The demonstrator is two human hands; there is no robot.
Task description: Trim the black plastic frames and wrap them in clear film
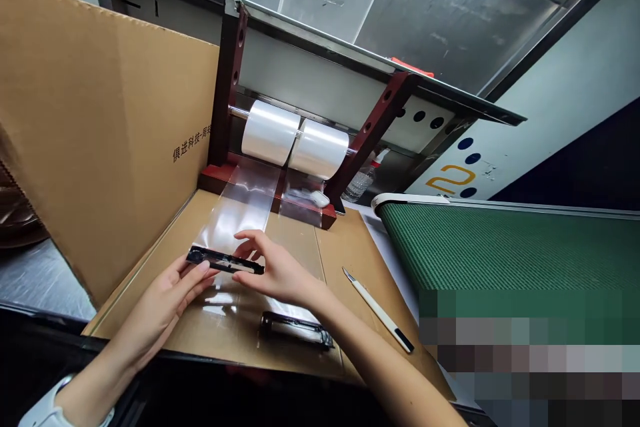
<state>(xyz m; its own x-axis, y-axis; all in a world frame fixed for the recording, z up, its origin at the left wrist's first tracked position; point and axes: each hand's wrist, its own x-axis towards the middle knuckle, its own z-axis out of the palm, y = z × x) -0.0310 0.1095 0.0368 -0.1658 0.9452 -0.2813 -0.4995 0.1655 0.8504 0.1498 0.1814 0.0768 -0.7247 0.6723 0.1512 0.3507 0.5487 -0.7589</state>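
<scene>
Cardboard [100, 120] is stood along the left of the counter [350, 240], beside a green belt [500, 247]. Two film rolls [295, 140] are hung on a red stand, and film [240, 213] is drawn toward the hands. A black strip [225, 260] is laid across the film, long axis left to right, pinched at both ends: left hand [165, 300] and right hand [275, 273] equally near, each grip narrow. A second strip [296, 330] and a knife [379, 310] are lain nearer, untouched.
</scene>
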